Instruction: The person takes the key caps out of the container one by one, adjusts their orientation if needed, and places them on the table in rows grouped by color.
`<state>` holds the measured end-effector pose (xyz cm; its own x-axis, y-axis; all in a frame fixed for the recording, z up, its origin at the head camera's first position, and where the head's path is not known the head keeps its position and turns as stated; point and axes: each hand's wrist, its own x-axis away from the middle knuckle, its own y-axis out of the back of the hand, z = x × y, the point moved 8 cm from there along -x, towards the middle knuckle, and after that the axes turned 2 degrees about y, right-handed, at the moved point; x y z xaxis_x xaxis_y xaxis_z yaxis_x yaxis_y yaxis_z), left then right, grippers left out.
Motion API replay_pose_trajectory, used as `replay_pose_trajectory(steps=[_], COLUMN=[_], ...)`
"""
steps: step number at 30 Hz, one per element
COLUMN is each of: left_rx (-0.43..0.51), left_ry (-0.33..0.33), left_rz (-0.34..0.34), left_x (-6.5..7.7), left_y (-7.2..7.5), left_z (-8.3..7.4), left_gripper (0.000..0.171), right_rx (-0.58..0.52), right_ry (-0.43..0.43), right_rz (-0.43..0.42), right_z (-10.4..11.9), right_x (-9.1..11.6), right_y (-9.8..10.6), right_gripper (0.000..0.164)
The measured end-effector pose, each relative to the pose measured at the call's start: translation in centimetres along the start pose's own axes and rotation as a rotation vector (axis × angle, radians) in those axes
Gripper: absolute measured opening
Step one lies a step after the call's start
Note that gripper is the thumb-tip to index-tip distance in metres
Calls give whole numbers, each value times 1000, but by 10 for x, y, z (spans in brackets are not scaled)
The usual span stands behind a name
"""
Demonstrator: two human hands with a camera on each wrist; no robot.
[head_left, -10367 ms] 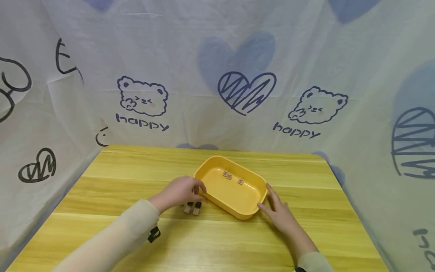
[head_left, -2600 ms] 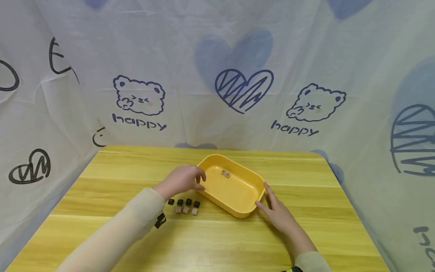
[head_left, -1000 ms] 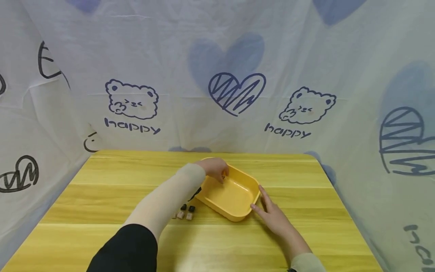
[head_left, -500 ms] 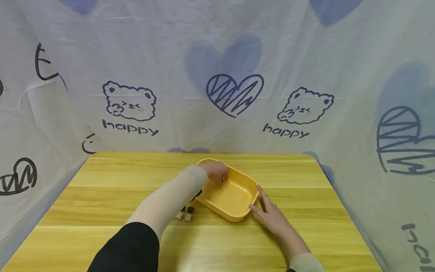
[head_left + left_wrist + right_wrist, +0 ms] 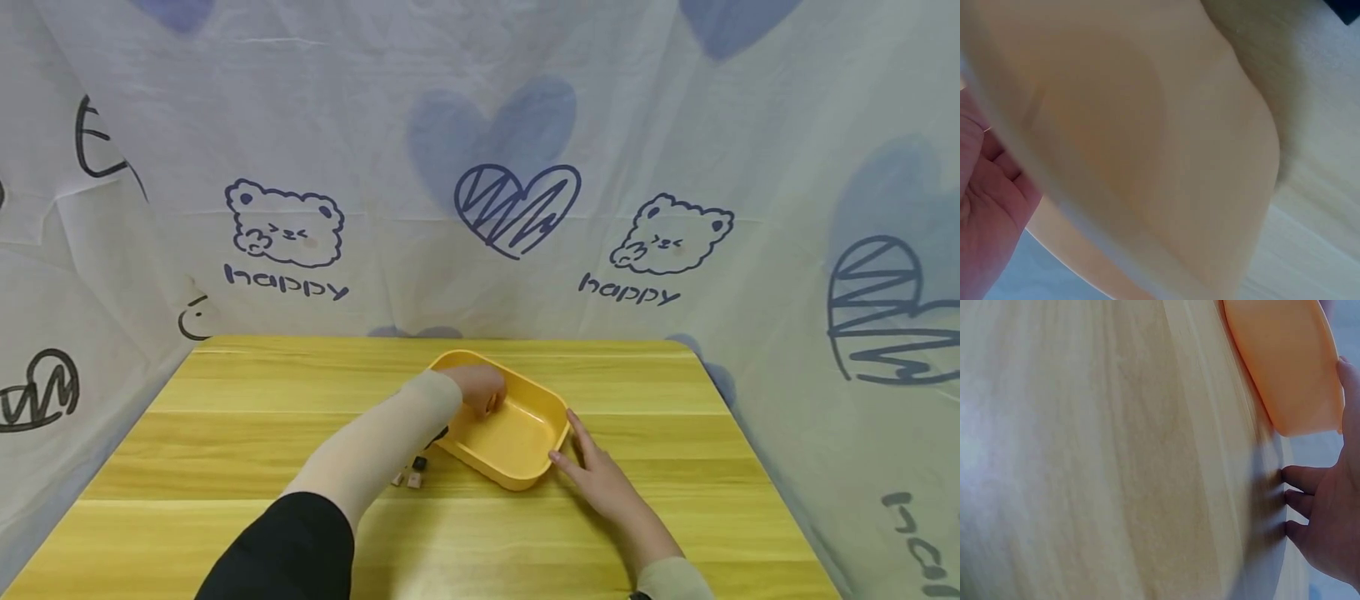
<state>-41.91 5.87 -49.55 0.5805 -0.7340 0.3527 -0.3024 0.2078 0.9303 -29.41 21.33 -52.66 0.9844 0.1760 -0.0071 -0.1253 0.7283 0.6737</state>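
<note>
My left hand [image 5: 482,389] reaches down inside the yellow plastic tub [image 5: 517,482], its fingers bent toward the floor of the tub. Whether a keycap is between its fingertips I cannot tell, as the back of the hand hides them. In the left wrist view the tub's wall [image 5: 1210,156] covers part of the hand [image 5: 991,200]. At the tub's near right corner my right hand [image 5: 600,479] touches the rim with thumb and forefinger, the fingers spread. Left of the tub, a black keycap [image 5: 420,463] and a beige keycap [image 5: 415,481] lie on the table, others hidden by the left sleeve.
The wood-grain table [image 5: 525,550] carries the tub near its middle. Behind it hangs a white cloth [image 5: 405,142] printed with hearts and bears, which also closes in both sides. My left arm's sleeve [image 5: 382,433] crosses over the keycaps.
Since 2.6 s ago my left hand has moved from the tub's left rim down into it, over where two beige keycaps lay. Earlier, a third lay there too. The right hand stays at the rim.
</note>
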Motion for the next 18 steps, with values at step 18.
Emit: replay_pose_trajectory(steps=[18], left_rx=[182], left_ry=[10], left_rz=[-160], left_x=[50], left_y=[20], left_z=[12], left_gripper=[14], right_rx=[3], right_ry=[11], right_rz=[12], right_z=[2], right_x=[1], right_y=[-1], right_gripper=[77])
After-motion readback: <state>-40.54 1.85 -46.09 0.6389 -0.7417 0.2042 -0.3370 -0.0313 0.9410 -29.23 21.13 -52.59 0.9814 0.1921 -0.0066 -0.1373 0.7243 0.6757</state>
